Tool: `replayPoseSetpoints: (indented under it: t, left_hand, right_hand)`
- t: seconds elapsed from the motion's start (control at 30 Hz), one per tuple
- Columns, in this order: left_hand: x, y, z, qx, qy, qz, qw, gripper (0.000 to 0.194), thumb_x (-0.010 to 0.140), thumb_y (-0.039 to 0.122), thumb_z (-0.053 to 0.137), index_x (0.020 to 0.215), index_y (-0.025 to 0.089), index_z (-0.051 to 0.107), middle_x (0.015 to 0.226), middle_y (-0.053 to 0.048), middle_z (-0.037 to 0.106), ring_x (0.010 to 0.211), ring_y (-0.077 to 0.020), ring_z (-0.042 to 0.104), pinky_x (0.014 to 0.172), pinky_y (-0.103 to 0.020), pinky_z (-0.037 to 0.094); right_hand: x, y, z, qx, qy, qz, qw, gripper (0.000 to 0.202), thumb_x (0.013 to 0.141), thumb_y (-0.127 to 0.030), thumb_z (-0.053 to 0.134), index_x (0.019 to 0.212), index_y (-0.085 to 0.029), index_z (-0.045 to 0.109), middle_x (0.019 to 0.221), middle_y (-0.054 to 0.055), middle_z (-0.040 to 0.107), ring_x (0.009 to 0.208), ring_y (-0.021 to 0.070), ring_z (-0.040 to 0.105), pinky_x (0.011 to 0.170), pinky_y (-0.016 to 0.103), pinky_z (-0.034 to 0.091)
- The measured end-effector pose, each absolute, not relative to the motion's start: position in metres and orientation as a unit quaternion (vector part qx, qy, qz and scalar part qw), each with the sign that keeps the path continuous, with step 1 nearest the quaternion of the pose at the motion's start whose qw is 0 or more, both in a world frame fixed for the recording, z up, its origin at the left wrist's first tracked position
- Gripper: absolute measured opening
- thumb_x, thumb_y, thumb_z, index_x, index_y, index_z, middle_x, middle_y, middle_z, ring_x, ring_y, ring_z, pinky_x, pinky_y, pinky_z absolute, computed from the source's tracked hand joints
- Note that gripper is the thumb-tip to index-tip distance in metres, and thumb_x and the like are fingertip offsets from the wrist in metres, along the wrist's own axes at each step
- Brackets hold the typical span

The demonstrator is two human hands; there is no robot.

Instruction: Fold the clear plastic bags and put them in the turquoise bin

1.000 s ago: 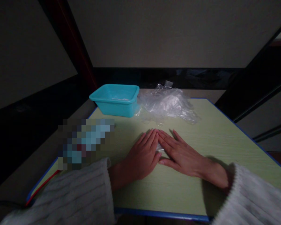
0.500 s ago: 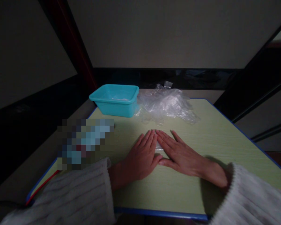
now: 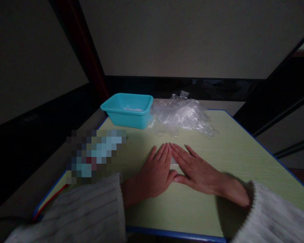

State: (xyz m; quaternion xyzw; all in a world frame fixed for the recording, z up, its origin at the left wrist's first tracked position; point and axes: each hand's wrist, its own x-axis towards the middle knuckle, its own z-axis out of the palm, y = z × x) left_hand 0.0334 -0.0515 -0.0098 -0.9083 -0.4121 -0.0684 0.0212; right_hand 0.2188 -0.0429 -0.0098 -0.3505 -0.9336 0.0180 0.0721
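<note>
My left hand lies flat on the table, its fingers stretched out toward the far side. Opposite it, my right hand is also flat, with its fingertips and thumb meeting those of the left. Beneath both palms is a small piece of clear plastic; only a sliver shows in the gap between the hands, and the rest is covered. Beyond the fingertips sits a crumpled heap of clear plastic bags, apart from both hands.
A turquoise plastic basin stands at the back left of the pale table, with something whitish inside. A blurred-out object lies at the left, near a red cable. A wall rises behind the table.
The whole view has shifted slightly, everything appearing a little lower and farther right. Both hands keep the same flat pose over the plastic.
</note>
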Motion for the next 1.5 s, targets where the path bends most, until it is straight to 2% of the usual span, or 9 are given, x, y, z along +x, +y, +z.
replayPoseSetpoints:
  t: [0.13, 0.47, 0.67, 0.77, 0.87, 0.97, 1.07, 1.17, 1.5]
  left_hand:
    - [0.033, -0.051, -0.011, -0.909, -0.412, -0.071, 0.017, 0.061, 0.092, 0.043, 0.029, 0.135, 0.000, 0.030, 0.145, -0.021, 0.026, 0.136, -0.0289, 0.018, 0.108, -0.048, 0.018]
    - [0.030, -0.051, -0.011, -0.907, -0.412, -0.085, -0.010, 0.060, 0.092, 0.043, 0.027, 0.137, 0.003, 0.028, 0.146, -0.018, 0.024, 0.137, -0.0267, 0.017, 0.108, -0.052, 0.018]
    - [0.030, -0.049, -0.011, -0.901, -0.422, -0.097, -0.030, 0.061, 0.087, 0.035, 0.042, 0.138, 0.007, 0.026, 0.146, -0.016, 0.024, 0.136, -0.0261, 0.019, 0.108, -0.051, 0.023]
    - [0.032, -0.048, -0.007, -0.897, -0.426, -0.113, -0.036, 0.061, 0.082, 0.025, 0.047, 0.137, 0.007, 0.029, 0.146, -0.015, 0.027, 0.135, -0.0266, 0.023, 0.108, -0.051, 0.024]
    - [0.032, -0.048, -0.002, -0.899, -0.414, -0.138, -0.044, 0.054, 0.079, 0.016, 0.045, 0.132, 0.009, 0.039, 0.142, -0.012, 0.037, 0.132, -0.0247, 0.031, 0.109, -0.049, 0.024]
    - [0.031, -0.049, -0.001, -0.898, -0.404, -0.163, -0.064, 0.045, 0.079, 0.016, 0.046, 0.124, 0.013, 0.049, 0.133, -0.009, 0.049, 0.125, -0.0234, 0.041, 0.109, -0.048, 0.026]
    - [0.031, -0.049, -0.003, -0.895, -0.397, -0.186, -0.082, 0.040, 0.080, 0.018, 0.048, 0.119, 0.014, 0.053, 0.126, -0.008, 0.056, 0.119, -0.0233, 0.047, 0.108, -0.047, 0.028]
    - [0.030, -0.049, -0.005, -0.893, -0.395, -0.195, -0.092, 0.039, 0.079, 0.018, 0.050, 0.118, 0.014, 0.054, 0.124, -0.009, 0.056, 0.118, -0.0238, 0.047, 0.107, -0.047, 0.028]
    - [0.031, -0.046, -0.007, -0.892, -0.388, -0.213, -0.094, 0.037, 0.076, 0.014, 0.052, 0.113, 0.013, 0.055, 0.120, -0.010, 0.057, 0.114, -0.0249, 0.048, 0.105, -0.046, 0.030]
  right_hand:
    - [0.219, -0.042, -0.008, -0.350, -0.934, 0.028, 0.068, 0.078, 0.088, -0.058, 0.033, 0.143, -0.007, 0.011, 0.144, 0.022, 0.023, 0.135, 0.0273, 0.016, 0.107, 0.054, 0.019]
    - [0.213, -0.045, 0.002, -0.371, -0.925, 0.067, 0.053, 0.078, 0.086, -0.061, 0.032, 0.142, -0.007, 0.020, 0.145, 0.022, 0.020, 0.135, 0.0273, 0.015, 0.108, 0.053, 0.017]
    - [0.213, -0.048, 0.014, -0.381, -0.918, 0.079, 0.077, 0.079, 0.085, -0.059, 0.038, 0.141, -0.006, 0.023, 0.143, 0.021, 0.026, 0.134, 0.0276, 0.024, 0.108, 0.053, 0.019]
    - [0.215, -0.048, 0.017, -0.373, -0.919, 0.048, 0.115, 0.060, 0.086, -0.050, 0.045, 0.133, -0.011, 0.041, 0.136, 0.017, 0.044, 0.126, 0.0258, 0.040, 0.106, 0.051, 0.026]
    - [0.219, -0.047, 0.014, -0.365, -0.916, -0.001, 0.166, 0.028, 0.088, -0.032, 0.051, 0.108, -0.015, 0.061, 0.116, 0.011, 0.062, 0.108, 0.0225, 0.057, 0.101, 0.046, 0.036]
    - [0.222, -0.044, 0.007, -0.334, -0.916, -0.054, 0.217, 0.014, 0.086, -0.020, 0.052, 0.091, -0.016, 0.064, 0.093, 0.006, 0.069, 0.087, 0.0190, 0.063, 0.092, 0.040, 0.045]
    - [0.223, -0.042, 0.002, -0.289, -0.926, -0.091, 0.225, 0.015, 0.087, -0.014, 0.049, 0.083, -0.016, 0.063, 0.080, 0.003, 0.068, 0.074, 0.0158, 0.062, 0.085, 0.034, 0.049]
    - [0.224, -0.042, 0.002, -0.263, -0.933, -0.116, 0.216, 0.018, 0.088, -0.011, 0.046, 0.079, -0.015, 0.062, 0.076, 0.003, 0.066, 0.069, 0.0149, 0.060, 0.083, 0.032, 0.049]
    - [0.222, -0.042, 0.006, -0.285, -0.927, -0.086, 0.229, 0.018, 0.083, -0.006, 0.046, 0.088, -0.014, 0.061, 0.083, 0.006, 0.067, 0.077, 0.0173, 0.062, 0.089, 0.034, 0.047]
